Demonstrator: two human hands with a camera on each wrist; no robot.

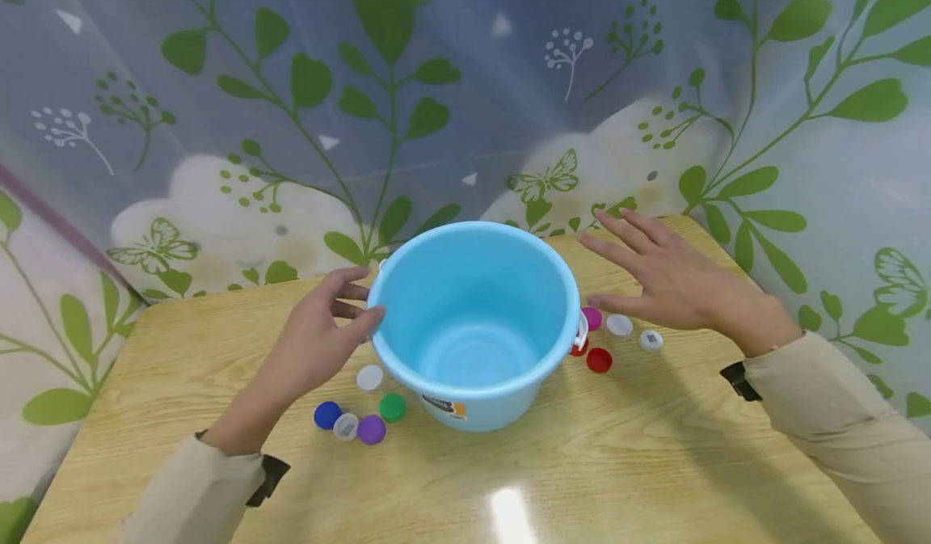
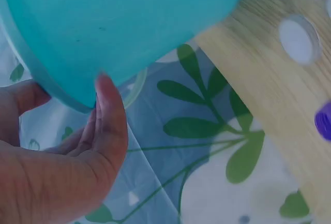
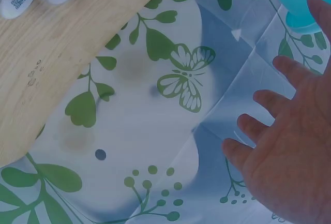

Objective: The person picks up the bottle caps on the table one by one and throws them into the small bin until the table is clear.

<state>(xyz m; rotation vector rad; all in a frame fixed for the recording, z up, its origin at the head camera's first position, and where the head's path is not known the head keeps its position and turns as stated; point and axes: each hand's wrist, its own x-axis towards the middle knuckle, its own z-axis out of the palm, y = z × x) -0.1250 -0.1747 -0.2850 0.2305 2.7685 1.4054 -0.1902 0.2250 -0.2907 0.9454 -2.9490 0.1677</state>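
A light blue plastic bucket (image 1: 476, 406) with its mouth facing up fills the middle of the head view. My left hand (image 1: 316, 338) pinches its left rim, thumb over the edge and fingers along the outer side. In the left wrist view the fingers (image 2: 111, 115) lie against the bucket's outer wall (image 2: 155, 17). To the right, my right hand (image 1: 665, 277) is held apart from the bucket, palm down with fingers spread and nothing in them. A white handle joint (image 1: 581, 330) shows on the bucket's right side.
Left of the bucket lie bottle caps: a white (image 1: 369, 377), a green (image 1: 392, 407), a blue (image 1: 327, 415) and a purple cap (image 1: 371, 429), among others. Right of it are red (image 1: 600, 360), magenta (image 1: 592, 318) and white caps (image 1: 619, 326). A leaf-patterned cloth (image 1: 451, 124) hangs behind the wooden table (image 1: 618, 463).
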